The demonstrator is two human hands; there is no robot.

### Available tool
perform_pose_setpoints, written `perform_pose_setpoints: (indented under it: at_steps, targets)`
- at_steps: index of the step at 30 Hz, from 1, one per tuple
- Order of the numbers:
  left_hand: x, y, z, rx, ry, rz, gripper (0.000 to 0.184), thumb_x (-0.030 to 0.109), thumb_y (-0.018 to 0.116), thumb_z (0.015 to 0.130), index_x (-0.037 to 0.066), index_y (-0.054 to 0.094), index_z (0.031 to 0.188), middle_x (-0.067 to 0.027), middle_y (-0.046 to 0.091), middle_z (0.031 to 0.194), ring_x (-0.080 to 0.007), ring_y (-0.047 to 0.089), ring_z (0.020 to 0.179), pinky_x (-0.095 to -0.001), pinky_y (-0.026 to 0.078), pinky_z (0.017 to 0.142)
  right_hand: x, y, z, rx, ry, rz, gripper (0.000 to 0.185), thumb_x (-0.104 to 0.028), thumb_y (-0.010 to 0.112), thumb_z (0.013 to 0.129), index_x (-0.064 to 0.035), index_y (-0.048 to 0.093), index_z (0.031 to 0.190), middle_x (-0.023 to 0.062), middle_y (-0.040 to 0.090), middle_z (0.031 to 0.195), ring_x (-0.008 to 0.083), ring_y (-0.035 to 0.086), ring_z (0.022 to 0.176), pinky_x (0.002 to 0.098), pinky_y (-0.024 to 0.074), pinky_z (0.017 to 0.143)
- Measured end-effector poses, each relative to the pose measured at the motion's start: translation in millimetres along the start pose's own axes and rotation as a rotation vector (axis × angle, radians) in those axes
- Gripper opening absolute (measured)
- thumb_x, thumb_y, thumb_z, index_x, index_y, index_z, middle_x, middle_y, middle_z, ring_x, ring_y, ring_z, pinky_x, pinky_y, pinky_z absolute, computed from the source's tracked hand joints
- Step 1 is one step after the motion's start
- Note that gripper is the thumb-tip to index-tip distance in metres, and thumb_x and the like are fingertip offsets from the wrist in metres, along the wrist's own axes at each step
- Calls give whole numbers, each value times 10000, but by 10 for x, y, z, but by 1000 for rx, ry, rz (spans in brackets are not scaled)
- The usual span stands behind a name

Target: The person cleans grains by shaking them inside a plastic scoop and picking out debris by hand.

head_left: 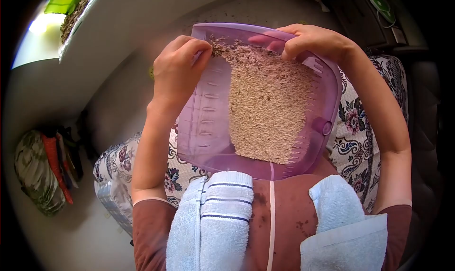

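A purple translucent plastic tray (208, 86) is tilted in front of my chest. Pale tan grains (270, 105) cover its middle and right part, with darker brown bits (241, 53) gathered along the far edge. My right hand (313, 41) grips the far right rim, thumb inside and fingers seen through the plastic. At the far left corner, my left hand (182, 57) has its fingers pinched together beside the dark bits; what lies between the fingertips is too small to make out.
A light blue towel (225, 223) hangs over my brown top. Flower-patterned fabric (355, 119) lies beneath the tray. Camouflage and red items (40, 171) are at the left. A white ledge (71, 34) bears brown material and a green object (61, 0).
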State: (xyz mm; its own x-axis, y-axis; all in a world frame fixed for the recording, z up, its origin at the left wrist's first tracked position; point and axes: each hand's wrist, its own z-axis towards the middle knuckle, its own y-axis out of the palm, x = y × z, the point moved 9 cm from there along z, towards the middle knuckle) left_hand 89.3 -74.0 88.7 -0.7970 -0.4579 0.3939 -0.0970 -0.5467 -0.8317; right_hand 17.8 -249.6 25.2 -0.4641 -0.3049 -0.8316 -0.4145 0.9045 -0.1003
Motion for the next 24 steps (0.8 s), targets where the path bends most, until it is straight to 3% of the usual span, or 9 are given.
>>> perform_pose_setpoints:
  at_steps: [3, 6, 9, 16, 19, 22, 24]
  targets:
    - [-57, -40, -20, -35, -81, -130, 144, 54, 702, 797, 60, 688, 939, -40, 656, 883, -164, 646, 722, -260, 529, 660, -4, 5, 8, -7, -5, 12, 662, -158, 547, 668, -136, 559, 1329, 31, 578, 1020, 49, 473, 735, 184, 415, 661]
    - [166, -26, 12, -7, 139, -15, 159, 74, 714, 783, 75, 691, 941, -32, 649, 931, -178, 636, 771, -272, 525, 677, -26, 27, 4, -16, -4, 22, 660, -159, 547, 667, -128, 562, 1326, 21, 573, 998, 50, 466, 720, 188, 412, 654]
    - [288, 67, 12, -23, 225, 107, 168, 95, 725, 764, 91, 692, 929, -19, 642, 975, -195, 619, 806, -292, 516, 699, -7, 26, 14, -14, 5, 13, 657, -161, 547, 666, -125, 566, 1322, 16, 572, 976, 51, 464, 711, 189, 409, 650]
    - [240, 11, -70, -12, 266, 57, 123, 51, 719, 749, 66, 684, 866, -27, 661, 888, -208, 624, 805, -301, 517, 703, 28, 5, 5, 1, 3, 12, 659, -150, 548, 665, -128, 565, 1324, 37, 583, 988, 68, 483, 726, 195, 420, 672]
    - [175, -56, -127, -21, 243, 11, 143, 24, 713, 762, 50, 690, 901, -40, 667, 911, -190, 639, 798, -287, 523, 687, 42, 4, 14, 4, 10, 19, 662, -148, 556, 664, -127, 563, 1325, 53, 582, 1017, 79, 496, 759, 200, 429, 698]
    - [-35, -100, -136, 9, 44, -223, 152, 8, 685, 800, 41, 694, 948, -51, 667, 935, -167, 645, 785, -271, 526, 676, 64, 5, 38, -8, 9, 26, 664, -149, 565, 663, -125, 561, 1327, 65, 576, 1031, 89, 505, 790, 206, 436, 721]
    - [-48, -106, -74, 19, 57, -156, 160, 9, 664, 827, 50, 693, 978, -51, 662, 946, -154, 646, 775, -261, 526, 672, 54, 22, 48, -18, 14, 27, 665, -150, 567, 662, -124, 560, 1327, 68, 573, 1030, 91, 508, 801, 209, 439, 730]
